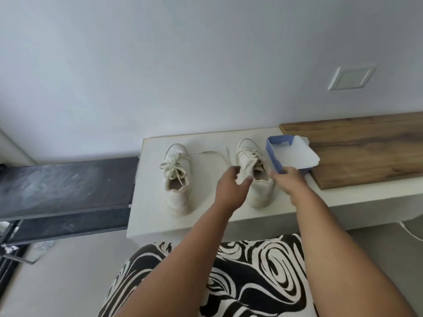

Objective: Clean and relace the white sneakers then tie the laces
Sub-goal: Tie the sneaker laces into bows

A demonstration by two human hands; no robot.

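Observation:
Two white sneakers stand toe-away on a white ledge (146, 216). The left sneaker (176, 179) has its laces tied in a loose bow. The right sneaker (254, 175) has its laces partly undone, with loose lace ends (217, 154) trailing to the left on the ledge. My left hand (231, 191) pinches the tongue of the right sneaker between thumb and fingers. My right hand (286, 179) is at that sneaker's right side, fingers curled by its collar; what it holds is hidden.
A blue box (274, 156) with white tissue paper (297, 154) sits just right of the right sneaker, partly on a wooden board (366, 147). A black bench (66, 186) lies to the left. A black-and-white patterned garment (251, 271) covers my lap below.

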